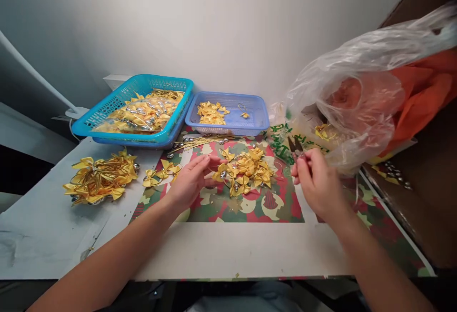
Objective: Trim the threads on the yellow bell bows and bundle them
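Small thread snips with dark blades pointing up and away are gripped in my right hand, above the right part of the patterned sheet. My left hand has its fingers stretched out, thumb side up, at the left edge of a pile of yellow ribbon bows with silver bells and gold cord loops. Whether its fingertips touch the bows is hard to see. A few loose bows lie just left of that hand. Farther left sits a bunch of bows with gold cords gathered in the middle.
A turquoise basket holds bagged bows at the back left. Beside it, a blue-purple basket contains more bows. Gold cords with bells lie before them. A clear plastic bag and orange fabric bulge over the right side.
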A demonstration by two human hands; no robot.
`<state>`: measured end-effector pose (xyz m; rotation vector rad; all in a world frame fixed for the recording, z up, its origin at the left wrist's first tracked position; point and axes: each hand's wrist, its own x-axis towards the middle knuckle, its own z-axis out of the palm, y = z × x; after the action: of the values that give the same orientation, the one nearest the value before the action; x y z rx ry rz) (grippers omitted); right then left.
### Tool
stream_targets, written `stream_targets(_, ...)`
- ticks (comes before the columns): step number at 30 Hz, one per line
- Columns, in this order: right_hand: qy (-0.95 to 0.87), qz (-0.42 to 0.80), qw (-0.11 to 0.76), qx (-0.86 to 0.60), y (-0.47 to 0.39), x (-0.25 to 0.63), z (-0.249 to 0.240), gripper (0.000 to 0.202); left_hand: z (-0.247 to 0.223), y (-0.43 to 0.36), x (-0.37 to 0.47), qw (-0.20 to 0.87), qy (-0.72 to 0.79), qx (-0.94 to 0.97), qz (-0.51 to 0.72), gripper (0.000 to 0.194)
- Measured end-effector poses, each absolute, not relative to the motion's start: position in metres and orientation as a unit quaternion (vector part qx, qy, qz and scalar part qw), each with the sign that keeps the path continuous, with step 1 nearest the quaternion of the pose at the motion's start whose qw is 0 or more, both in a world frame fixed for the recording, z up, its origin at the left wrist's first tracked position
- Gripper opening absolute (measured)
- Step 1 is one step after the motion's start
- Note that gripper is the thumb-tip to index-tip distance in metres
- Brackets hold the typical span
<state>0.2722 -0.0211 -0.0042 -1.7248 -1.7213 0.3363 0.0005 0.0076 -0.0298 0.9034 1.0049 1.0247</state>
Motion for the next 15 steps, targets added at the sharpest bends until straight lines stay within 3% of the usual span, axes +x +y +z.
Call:
stream_targets(2, -0.651, 0.251, 0.44, -0.565, -0.026, 0.256, -0.003, 0.011, -0.031, 0.005, 0.001, 0.678, 0.423, 0.386, 0.46, 0.033)
stream_targets(7, -0.56, 0.469, 0.472, -0.493, -0.035, 0.201, -0.031, 0.032, -0.041, -0.009, 0.009, 0.7, 0.387, 0.41, 0.439, 0.033)
stream_targets(10, -0.526, 0.487, 0.492, -0.493, -0.039, 0.187, -0.045, 0.034, -0.047, -0.018, 0.017, 0.71, 0.353, 0.446, 0.415, 0.028)
stream_targets(13, -0.542, 0.472, 0.489, -0.494, -0.039, 0.189, -0.051, 0.013, -0.048, -0.024, 0.02, 0.74, 0.317, 0.433, 0.405, 0.032)
stream_targets(15, -0.543, 0.481, 0.49, -0.483, -0.037, 0.194, -0.052, 0.009, -0.047, -0.025, 0.019, 0.762, 0.304, 0.405, 0.404, 0.035)
